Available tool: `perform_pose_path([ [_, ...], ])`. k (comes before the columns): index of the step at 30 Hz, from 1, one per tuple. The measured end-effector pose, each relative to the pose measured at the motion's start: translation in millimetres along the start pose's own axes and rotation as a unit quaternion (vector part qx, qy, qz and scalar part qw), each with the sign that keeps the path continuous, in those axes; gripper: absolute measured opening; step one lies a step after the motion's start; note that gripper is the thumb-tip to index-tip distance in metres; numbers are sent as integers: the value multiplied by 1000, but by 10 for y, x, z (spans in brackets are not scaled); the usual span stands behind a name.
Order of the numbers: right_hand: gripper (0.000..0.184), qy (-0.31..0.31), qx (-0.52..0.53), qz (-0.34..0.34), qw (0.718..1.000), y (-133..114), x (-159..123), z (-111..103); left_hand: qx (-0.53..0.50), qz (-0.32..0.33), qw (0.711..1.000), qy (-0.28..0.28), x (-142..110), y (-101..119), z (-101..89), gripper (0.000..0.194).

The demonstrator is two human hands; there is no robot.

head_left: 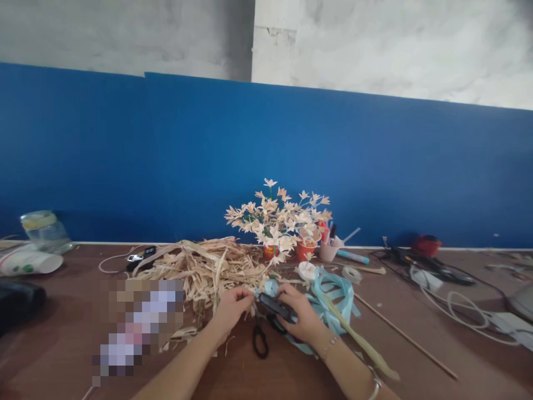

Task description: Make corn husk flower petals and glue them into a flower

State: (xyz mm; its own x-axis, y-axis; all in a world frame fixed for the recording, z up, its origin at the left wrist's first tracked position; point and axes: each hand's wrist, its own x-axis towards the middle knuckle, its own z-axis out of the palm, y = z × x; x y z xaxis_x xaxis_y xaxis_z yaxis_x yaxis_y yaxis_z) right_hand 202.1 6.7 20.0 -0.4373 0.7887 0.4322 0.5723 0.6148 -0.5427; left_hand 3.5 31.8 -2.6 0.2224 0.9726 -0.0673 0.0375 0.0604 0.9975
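My right hand point(300, 318) is wrapped round a black tool point(275, 306) that looks like a glue gun, its nose pointing left. My left hand point(231, 309) pinches a small piece of pale blue ribbon point(270, 286) right at that nose. Black-handled scissors point(260, 336) lie on the brown table just below both hands. A heap of dried husk strips point(204, 266) lies beside my left hand. Loops of light blue ribbon point(335, 289) spread out to the right of my right hand.
Small pots of husk flowers point(278, 219) stand behind the hands, with a cup of pens point(328, 247) and tape rolls point(352, 273). Thin sticks point(406, 336) lie at right, cables and a red object point(425, 244) further right. A plastic jar point(44, 229) and cup point(29, 261) sit far left.
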Motion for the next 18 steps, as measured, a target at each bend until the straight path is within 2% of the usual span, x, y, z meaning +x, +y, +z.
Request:
perform_pose_path([
  [6,17,28,-2,9,1000,23,-2,6,-5,-5,1000,-4,0,-14,-1,24],
  [10,18,-2,2,2,1000,6,-1,-8,-1,0,1000,0,-1,-11,-2,27],
  [15,17,23,0,10,1000,13,-1,-6,5,-2,1000,-5,-3,0,-2,27],
  [18,17,-4,-8,4,1000,-9,-7,-19,4,-2,1000,-4,-13,17,2,28],
])
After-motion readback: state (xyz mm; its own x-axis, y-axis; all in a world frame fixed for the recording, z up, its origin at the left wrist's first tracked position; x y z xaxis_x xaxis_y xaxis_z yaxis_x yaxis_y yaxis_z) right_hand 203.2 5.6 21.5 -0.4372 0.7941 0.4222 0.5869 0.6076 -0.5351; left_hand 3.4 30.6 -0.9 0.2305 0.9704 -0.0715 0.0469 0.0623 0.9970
